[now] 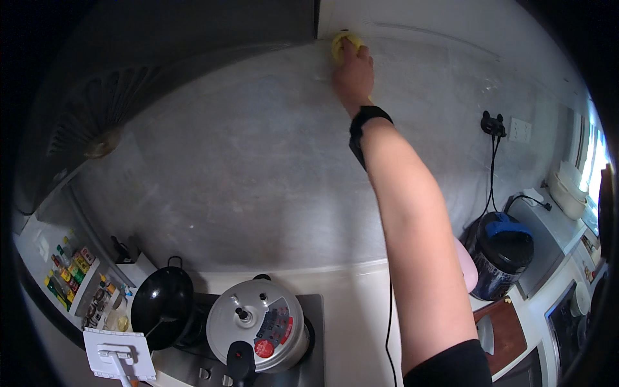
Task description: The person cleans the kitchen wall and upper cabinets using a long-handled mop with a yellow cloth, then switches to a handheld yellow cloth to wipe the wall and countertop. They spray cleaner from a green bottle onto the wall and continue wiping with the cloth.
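My right arm reaches up across the middle of the view, with a black band on the wrist. At the top of the grey wall [258, 148], my right hand [354, 74] is closed on a yellow cloth [338, 50]. The cloth presses into the corner just below the white cabinet's underside [400, 22]; much of it is hidden behind my fingers. My left hand does not show. At the lower left stands a white flat-headed mop [103, 355], its handle running out of the bottom edge.
A silver pressure cooker [222, 316] and a black wok [155, 297] sit on the stove [316, 322]. The dark range hood [193, 39] overhangs the left. Bottles [64, 274] line a rack. A black plug [492, 122], a blue-handled pot [509, 242] and a cutting board [509, 335] are at right.
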`<state>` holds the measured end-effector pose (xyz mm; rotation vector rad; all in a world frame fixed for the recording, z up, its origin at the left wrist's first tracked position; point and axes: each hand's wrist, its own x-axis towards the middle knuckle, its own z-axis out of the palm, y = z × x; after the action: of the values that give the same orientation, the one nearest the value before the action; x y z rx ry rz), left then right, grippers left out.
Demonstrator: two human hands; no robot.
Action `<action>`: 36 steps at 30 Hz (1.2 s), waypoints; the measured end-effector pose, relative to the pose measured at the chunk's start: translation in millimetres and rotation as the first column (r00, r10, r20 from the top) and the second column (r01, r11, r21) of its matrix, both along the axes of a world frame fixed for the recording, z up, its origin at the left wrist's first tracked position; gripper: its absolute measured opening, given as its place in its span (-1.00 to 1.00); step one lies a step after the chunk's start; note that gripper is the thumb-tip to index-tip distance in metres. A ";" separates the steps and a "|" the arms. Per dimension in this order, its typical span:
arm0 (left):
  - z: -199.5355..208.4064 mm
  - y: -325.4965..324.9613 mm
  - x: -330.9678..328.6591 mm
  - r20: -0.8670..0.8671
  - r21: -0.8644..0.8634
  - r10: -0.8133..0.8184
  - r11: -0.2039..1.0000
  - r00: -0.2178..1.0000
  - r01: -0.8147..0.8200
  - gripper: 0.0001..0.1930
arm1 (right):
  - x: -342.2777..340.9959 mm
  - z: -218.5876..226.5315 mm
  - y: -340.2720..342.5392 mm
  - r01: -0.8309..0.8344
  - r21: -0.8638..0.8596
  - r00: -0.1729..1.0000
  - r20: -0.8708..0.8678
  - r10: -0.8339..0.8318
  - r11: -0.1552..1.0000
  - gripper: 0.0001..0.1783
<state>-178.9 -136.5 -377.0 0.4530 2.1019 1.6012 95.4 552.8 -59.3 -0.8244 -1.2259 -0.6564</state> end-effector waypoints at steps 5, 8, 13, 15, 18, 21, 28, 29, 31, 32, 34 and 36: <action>6.8 6.7 -0.9 0.008 -0.040 0.023 0.999 1.000 -0.023 -0.71 | -1.6 4.2 9.1 0.106 -0.041 0.984 0.145 -0.099 0.994 -0.57; 8.9 12.0 4.8 -0.001 -0.048 0.097 0.994 0.995 -0.097 -0.82 | -9.9 -7.0 13.1 0.207 0.069 0.957 0.192 -0.216 0.976 -0.66; 4.9 15.6 9.0 0.016 -0.033 0.113 0.993 0.993 -0.113 -0.87 | -45.0 -80.3 17.0 0.121 0.060 0.895 0.426 -0.135 0.991 -0.69; -0.4 16.6 9.8 0.009 -0.025 0.145 0.989 0.989 -0.145 -0.86 | -55.4 -121.5 19.1 0.152 0.055 0.800 0.579 -0.156 0.987 -0.69; -5.8 15.2 8.7 0.045 -0.030 0.180 0.983 0.983 -0.179 -0.89 | -64.8 -198.9 18.0 0.047 -0.101 0.643 0.765 0.047 0.994 -0.68; -6.9 8.4 9.1 0.072 -0.080 0.188 0.980 0.980 -0.182 -0.85 | -64.3 -276.6 6.9 0.073 -0.179 0.377 0.916 0.139 0.981 -0.59; -10.0 -14.7 9.5 0.038 -0.112 0.237 0.966 0.971 -0.232 -0.83 | -70.7 -303.7 -6.6 0.140 -0.400 0.269 0.896 0.354 0.906 -0.54; -11.1 -16.6 8.9 0.043 -0.107 0.244 0.965 0.969 -0.238 -0.82 | -78.6 -284.6 -5.1 0.037 -0.312 0.464 0.847 0.260 0.950 -0.54; -11.9 -19.5 7.9 0.046 -0.099 0.258 0.962 0.965 -0.253 -0.82 | -104.7 -234.2 1.2 -0.109 -0.209 0.797 0.566 0.211 0.972 -0.55; -12.2 -20.1 7.5 0.034 -0.113 0.264 0.959 0.964 -0.259 -0.82 | -118.1 -206.9 4.0 -0.235 -0.140 0.906 0.326 0.269 0.962 -0.57; -12.2 -20.2 7.1 0.062 -0.139 0.284 0.952 0.957 -0.274 -0.84 | -125.1 -160.2 7.9 0.068 0.132 0.835 0.535 -0.129 0.989 -0.60; -12.3 -18.5 6.9 0.061 -0.143 0.286 0.951 0.956 -0.275 -0.87 | -145.7 -146.4 9.9 0.001 0.040 0.799 0.601 -0.025 0.999 -0.62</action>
<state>-171.9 -154.9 -389.3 0.0423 2.2723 1.5843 -50.3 562.8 -205.7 -0.6019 -1.7788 -0.9982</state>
